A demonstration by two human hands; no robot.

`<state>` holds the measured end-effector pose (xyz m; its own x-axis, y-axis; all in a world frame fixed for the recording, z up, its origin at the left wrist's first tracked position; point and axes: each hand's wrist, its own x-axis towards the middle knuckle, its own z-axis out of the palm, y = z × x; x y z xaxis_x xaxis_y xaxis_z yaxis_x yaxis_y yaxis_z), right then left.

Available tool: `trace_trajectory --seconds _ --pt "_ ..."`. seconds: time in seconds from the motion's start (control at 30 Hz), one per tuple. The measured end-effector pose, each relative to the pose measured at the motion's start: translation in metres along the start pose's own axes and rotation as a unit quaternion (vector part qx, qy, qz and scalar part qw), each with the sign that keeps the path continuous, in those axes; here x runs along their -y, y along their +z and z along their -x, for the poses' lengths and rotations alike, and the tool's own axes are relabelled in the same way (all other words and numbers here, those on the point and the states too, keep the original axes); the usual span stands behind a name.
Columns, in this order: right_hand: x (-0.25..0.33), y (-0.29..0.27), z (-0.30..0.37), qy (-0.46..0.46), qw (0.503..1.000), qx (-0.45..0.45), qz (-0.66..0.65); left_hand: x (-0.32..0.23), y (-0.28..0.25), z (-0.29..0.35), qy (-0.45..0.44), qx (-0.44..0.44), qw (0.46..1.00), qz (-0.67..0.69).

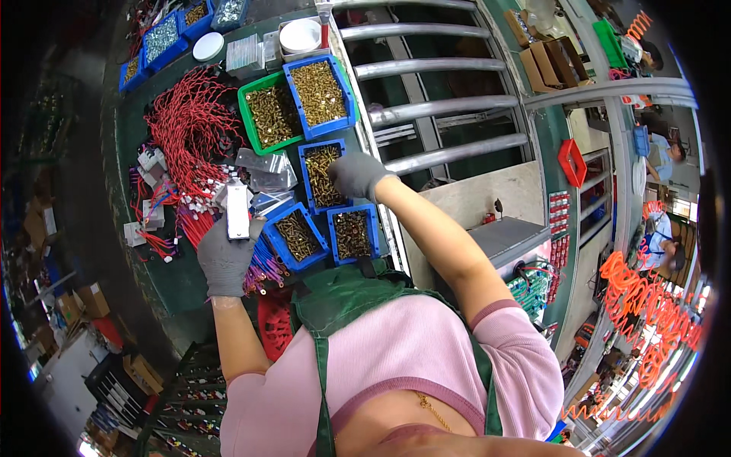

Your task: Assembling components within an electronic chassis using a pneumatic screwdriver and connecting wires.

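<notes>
My left hand [227,263], in a grey glove, is closed on a white rectangular block [238,211] with a small metal-looking piece at its far end. Beneath and beside that hand lie bundled red, blue and purple wires [263,266] with metal end lugs. Over the right edge of a blue bin [339,145] of brass screws [323,171] is my right hand [358,177], also gloved in grey. Its fingers are curled down toward the screws; whether a screw is between the fingertips cannot be made out.
Two smaller blue bins of screws [298,234] [352,233] stand nearest me. Farther off are a green bin [245,103] and another blue bin [352,107]. Red twisted wires [186,126] heap at the left. A metal roller conveyor [434,110] runs along the right.
</notes>
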<state>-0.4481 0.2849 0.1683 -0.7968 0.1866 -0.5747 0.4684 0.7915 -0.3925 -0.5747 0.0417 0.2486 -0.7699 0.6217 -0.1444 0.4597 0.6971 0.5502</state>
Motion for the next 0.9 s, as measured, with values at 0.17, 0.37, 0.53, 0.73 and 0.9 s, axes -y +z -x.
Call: trace_trajectory --seconds 0.17,0.37,0.53,0.73,0.9 --pt "0.033 0.053 0.036 -0.140 0.989 0.037 -0.014 0.010 -0.007 0.019 -0.055 0.029 0.996 0.071" --pt "0.082 0.163 -0.015 -0.263 0.947 -0.144 0.111 0.045 0.013 0.052 -0.161 0.038 0.928 0.333" --pt "0.078 0.162 -0.007 -0.327 0.888 -0.111 0.304 0.037 0.013 0.067 -0.087 0.041 0.897 0.432" --pt "0.093 0.173 -0.020 -0.280 0.924 -0.041 0.256 0.085 0.035 0.074 -0.087 0.031 0.778 0.621" --pt "0.086 0.179 -0.025 -0.300 0.934 -0.067 0.182 0.135 0.058 0.081 -0.153 0.050 0.679 0.716"
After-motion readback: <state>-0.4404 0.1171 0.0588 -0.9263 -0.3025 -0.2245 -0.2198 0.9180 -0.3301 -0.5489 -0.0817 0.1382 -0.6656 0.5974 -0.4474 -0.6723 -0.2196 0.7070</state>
